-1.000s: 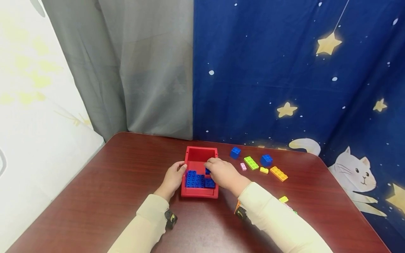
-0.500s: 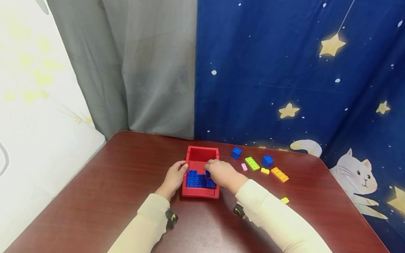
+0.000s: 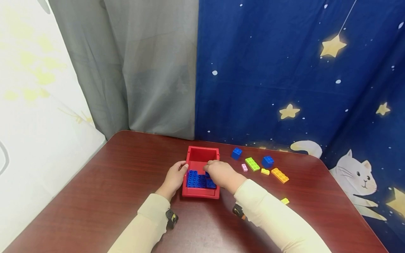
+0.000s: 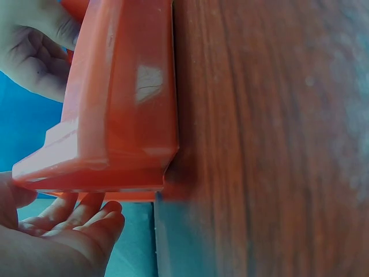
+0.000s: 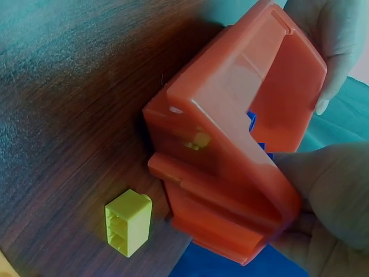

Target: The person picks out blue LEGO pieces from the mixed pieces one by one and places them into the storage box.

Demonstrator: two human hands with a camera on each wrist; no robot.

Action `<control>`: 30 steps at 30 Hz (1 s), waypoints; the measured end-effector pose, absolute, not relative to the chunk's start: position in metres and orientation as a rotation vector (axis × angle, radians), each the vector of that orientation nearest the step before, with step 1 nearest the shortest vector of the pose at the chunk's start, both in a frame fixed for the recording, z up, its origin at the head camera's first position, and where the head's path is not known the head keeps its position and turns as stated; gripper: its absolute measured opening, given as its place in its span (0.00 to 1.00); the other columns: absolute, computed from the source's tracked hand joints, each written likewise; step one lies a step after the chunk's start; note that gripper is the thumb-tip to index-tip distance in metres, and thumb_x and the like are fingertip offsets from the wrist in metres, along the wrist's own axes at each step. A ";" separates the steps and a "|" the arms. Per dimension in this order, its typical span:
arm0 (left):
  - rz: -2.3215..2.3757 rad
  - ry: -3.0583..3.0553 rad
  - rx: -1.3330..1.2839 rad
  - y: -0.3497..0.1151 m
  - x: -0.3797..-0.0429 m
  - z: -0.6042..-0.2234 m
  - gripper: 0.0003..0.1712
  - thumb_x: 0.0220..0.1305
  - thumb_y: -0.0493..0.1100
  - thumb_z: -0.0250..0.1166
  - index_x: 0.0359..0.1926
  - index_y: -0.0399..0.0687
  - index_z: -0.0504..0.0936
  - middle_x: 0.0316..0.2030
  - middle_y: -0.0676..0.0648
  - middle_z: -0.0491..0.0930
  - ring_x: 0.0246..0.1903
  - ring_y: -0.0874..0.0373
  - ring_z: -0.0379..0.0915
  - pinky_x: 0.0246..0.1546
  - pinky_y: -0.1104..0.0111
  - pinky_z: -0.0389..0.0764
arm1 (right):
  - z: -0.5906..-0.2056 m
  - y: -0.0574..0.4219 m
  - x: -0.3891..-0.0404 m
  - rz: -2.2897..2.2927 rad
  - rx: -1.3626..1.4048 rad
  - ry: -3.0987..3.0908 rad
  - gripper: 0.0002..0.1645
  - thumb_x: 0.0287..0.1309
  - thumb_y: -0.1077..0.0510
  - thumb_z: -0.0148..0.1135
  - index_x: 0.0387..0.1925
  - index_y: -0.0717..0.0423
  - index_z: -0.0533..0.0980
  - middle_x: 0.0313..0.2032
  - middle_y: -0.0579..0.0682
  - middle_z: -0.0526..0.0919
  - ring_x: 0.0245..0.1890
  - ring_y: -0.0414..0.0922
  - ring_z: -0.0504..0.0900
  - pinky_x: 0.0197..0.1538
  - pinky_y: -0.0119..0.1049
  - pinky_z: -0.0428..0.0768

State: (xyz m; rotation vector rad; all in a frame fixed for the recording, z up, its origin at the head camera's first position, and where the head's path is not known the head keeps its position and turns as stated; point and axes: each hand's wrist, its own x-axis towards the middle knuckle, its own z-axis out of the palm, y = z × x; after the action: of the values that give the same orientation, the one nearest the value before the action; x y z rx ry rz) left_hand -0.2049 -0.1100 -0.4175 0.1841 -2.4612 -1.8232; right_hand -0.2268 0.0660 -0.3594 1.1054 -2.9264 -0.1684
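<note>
A red plastic box (image 3: 200, 193) stands on the table, with blue building bricks (image 3: 192, 179) side by side in its near part. My left hand (image 3: 172, 178) holds the box's left side; in the left wrist view its thumb lies at the rim and its fingers (image 4: 104, 222) are against the outer wall. Reaching over the right rim, my right hand (image 3: 223, 174) pinches a blue brick (image 3: 207, 174) just above the near right bricks. Its fingertips are mostly hidden in the head view and behind the box wall in the right wrist view.
Right of the box lie two blue bricks (image 3: 236, 153), a lime green brick (image 3: 252, 164), a pink brick (image 3: 244, 167), a small yellow brick (image 3: 265, 172) and an orange brick (image 3: 280, 175). Another yellow brick (image 3: 285, 201) shows beside the right sleeve. Curtains hang behind the table (image 3: 142, 154).
My right hand has brought the blue brick slightly nearer the box's front bricks. The left hand keeps its hold. The head view has shifted a little, and the right sleeve now covers some loose bricks.
</note>
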 end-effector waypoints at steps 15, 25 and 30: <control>-1.825 -2.466 0.186 -0.110 -0.205 -0.417 0.24 0.74 0.44 0.50 0.64 0.35 0.69 0.59 0.34 0.73 0.57 0.40 0.70 0.60 0.48 0.70 | -0.362 0.059 -0.228 -0.292 1.113 -2.907 0.15 0.59 0.60 0.65 0.48 0.50 0.83 0.44 0.49 0.85 0.46 0.45 0.83 0.48 0.40 0.83; -1.823 -2.470 0.180 -0.111 -0.204 -0.417 0.24 0.74 0.44 0.49 0.64 0.34 0.68 0.60 0.33 0.72 0.57 0.39 0.70 0.61 0.47 0.70 | -0.362 0.057 -0.228 -0.331 1.123 -2.910 0.12 0.60 0.58 0.64 0.46 0.50 0.83 0.41 0.48 0.86 0.42 0.45 0.84 0.47 0.38 0.83; -1.831 -2.468 0.182 -0.111 -0.203 -0.416 0.24 0.74 0.44 0.50 0.64 0.35 0.68 0.60 0.33 0.72 0.57 0.39 0.70 0.61 0.47 0.69 | -0.363 0.057 -0.230 -0.343 1.136 -2.902 0.11 0.61 0.57 0.63 0.45 0.50 0.83 0.40 0.48 0.86 0.41 0.44 0.84 0.47 0.37 0.83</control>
State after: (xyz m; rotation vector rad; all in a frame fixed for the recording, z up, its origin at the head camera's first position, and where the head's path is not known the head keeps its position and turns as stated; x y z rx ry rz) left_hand -0.2034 -0.1113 -0.4165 0.1815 -2.4683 -1.8305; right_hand -0.2296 0.0567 -0.3627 1.1357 -2.9018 -0.3428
